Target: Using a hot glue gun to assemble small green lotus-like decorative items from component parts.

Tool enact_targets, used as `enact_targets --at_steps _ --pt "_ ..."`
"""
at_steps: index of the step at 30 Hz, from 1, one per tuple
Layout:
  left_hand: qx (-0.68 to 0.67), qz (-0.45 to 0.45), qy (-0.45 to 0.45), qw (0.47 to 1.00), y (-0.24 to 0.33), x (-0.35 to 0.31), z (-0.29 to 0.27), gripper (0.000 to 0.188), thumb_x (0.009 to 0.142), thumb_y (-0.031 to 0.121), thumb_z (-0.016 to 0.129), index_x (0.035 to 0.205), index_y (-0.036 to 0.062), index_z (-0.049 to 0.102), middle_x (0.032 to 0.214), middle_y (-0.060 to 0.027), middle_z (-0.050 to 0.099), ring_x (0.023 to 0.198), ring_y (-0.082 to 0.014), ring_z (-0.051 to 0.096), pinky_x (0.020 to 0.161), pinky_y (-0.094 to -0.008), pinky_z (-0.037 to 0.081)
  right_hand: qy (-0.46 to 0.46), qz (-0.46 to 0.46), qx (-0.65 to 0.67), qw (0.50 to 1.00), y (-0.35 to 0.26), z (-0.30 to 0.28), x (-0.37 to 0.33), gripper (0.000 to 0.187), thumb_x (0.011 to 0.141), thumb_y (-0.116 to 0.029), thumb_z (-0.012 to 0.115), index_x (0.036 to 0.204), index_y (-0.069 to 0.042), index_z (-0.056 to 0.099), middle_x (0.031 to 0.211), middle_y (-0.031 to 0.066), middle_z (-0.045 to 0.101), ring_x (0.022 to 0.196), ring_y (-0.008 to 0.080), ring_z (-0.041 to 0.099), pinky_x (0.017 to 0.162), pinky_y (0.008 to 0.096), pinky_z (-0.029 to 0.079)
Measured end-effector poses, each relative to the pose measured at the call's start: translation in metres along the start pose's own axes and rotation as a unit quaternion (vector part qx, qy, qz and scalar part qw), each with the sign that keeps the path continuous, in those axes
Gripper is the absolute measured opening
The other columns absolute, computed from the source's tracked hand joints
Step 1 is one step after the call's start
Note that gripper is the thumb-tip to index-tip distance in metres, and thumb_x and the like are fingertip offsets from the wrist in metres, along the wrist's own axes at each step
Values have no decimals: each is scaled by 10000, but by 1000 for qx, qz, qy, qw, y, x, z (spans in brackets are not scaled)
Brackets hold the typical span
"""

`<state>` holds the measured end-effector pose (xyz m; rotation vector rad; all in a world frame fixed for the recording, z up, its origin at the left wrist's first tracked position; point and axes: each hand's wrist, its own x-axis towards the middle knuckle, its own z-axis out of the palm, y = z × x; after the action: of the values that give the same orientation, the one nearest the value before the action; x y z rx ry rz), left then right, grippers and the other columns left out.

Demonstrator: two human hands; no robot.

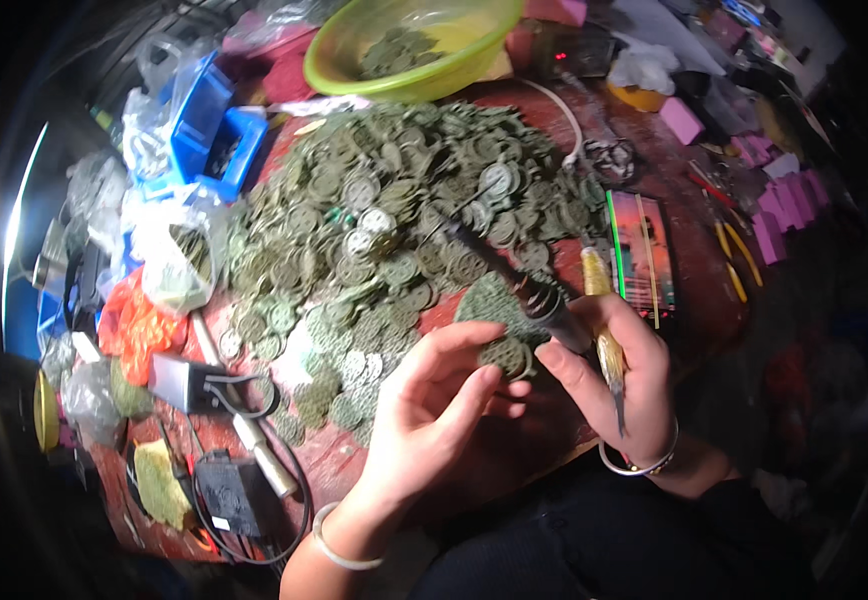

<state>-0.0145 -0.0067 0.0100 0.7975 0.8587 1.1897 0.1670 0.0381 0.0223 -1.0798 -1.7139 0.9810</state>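
Observation:
Between the thumb and fingertips of my left hand (429, 405) is a small round openwork medallion (505, 356), dull grey-green. My right hand (619, 370) is closed around a dark pen-like tool (509, 272), shaped like a soldering iron, whose slim tip points up and left over the heap. The same hand also keeps a yellowish-handled tool (604, 340) with a dark pointed end aimed down toward my wrist. Past my hands spreads a large heap of similar medallions (384, 200). A bigger flat green patterned piece (489, 303) lies partly behind the dark tool.
A yellow-green bowl (334, 75) holding more pieces stands at the back. Blue bins (199, 130), plastic bags and an orange bag (142, 325) crowd the left. Near left are a black box (239, 492) and cables. Yellow-handled pliers (737, 262) and pink blocks (789, 210) sit right.

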Motion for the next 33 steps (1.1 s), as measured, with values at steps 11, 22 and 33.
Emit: enact_targets --at_steps 11,22,33 --pt "28 -50 64 996 10 -9 2 296 941 -25 559 1233 -13 509 986 -155 659 864 -235 685 727 -337 588 184 -122 -408 886 86 -147 61 250 931 -132 603 1139 -2 556 955 217 627 888 399 616 747 429 492" --pt "36 -108 106 988 -15 -53 25 270 904 -80 567 1172 -44 548 953 -164 667 818 -235 684 702 -343 587 96 -104 -419 897 113 -146 75 242 917 -74 585 1144 -1 545 989 236 594 864 433 595 735 470 486" --pt "87 -65 140 984 -23 -55 15 315 947 -63 523 1261 -49 503 1027 -139 651 899 -205 691 772 -292 575 202 -182 -261 926 63 -107 39 196 838 47 691 1014 -1 620 899 72 655 791 172 631 733 295 510"
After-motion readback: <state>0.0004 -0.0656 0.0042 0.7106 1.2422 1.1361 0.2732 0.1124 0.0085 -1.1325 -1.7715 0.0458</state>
